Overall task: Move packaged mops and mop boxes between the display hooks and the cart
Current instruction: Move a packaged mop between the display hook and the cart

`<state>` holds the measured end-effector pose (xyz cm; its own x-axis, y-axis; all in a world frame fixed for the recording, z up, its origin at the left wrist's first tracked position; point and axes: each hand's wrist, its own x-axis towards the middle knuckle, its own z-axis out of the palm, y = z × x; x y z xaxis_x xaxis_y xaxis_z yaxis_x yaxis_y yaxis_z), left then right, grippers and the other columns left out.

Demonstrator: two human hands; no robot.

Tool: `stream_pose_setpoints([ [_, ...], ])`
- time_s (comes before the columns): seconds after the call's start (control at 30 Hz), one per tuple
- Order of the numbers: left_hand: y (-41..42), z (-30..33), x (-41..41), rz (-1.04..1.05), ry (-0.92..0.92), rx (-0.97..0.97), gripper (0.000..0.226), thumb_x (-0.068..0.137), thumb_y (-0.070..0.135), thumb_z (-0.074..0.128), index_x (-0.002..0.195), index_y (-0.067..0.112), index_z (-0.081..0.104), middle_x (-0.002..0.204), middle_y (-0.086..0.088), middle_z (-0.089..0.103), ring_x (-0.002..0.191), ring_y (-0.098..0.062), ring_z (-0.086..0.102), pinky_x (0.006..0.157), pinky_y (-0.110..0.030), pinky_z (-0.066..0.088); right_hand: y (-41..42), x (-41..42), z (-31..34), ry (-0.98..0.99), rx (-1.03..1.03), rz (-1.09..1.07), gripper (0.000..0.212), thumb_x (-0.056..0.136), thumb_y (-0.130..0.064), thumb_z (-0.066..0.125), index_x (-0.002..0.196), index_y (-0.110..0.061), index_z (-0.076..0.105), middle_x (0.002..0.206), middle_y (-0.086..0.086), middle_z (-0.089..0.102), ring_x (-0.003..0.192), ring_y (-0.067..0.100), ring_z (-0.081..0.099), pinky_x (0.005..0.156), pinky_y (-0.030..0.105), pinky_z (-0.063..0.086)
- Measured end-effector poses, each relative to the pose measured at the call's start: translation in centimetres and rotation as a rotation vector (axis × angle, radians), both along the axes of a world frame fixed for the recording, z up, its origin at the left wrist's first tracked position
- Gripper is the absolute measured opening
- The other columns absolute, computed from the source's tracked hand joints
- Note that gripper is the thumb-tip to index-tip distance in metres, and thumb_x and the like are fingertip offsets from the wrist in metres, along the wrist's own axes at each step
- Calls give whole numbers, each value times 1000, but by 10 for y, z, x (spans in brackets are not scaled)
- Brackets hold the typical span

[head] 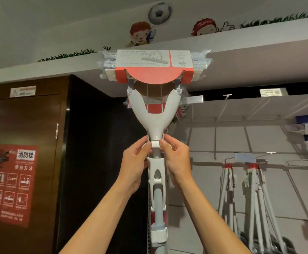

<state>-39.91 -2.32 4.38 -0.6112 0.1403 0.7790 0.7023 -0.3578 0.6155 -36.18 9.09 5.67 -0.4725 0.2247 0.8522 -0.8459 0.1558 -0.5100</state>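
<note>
Shop aisle, white slat wall right, dark wooden door [23, 143] left with red fire-hydrant poster [12, 184]. I see one packaged mop [156, 116] straight ahead, held overhead, long axis vertical, head up. Red-and-white card sleeve [154, 66] wraps head near soffit. Left hand [135, 162] and right hand [177, 158] both pinch white collar on shaft from opposite sides, equally near. Behind mop, display hooks [228, 105] sit slightly right; I cannot tell whether mop hangs on one. Two bundles of hanging mops [244, 189] lower right. Cart not visible.
</note>
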Motion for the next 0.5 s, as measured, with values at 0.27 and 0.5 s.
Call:
stream_pose_setpoints([
  [0.27,2,14,-80,-43,67,-33,34,90,50,60,122,43,69,117,3,74,106,-15,71,76,-21,56,4,-78,14,33,25,-43,39,98,-14,58,90,-47,76,91,-5,77,91,23,73,86,53,57],
  [0.5,-1,21,-154,-90,73,-45,27,99,37,55,121,41,71,115,0,74,106,-18,71,80,-28,59,1,-145,19,26,35,-86,30,100,-12,56,96,-33,77,95,1,78,95,24,73,89,53,57],
])
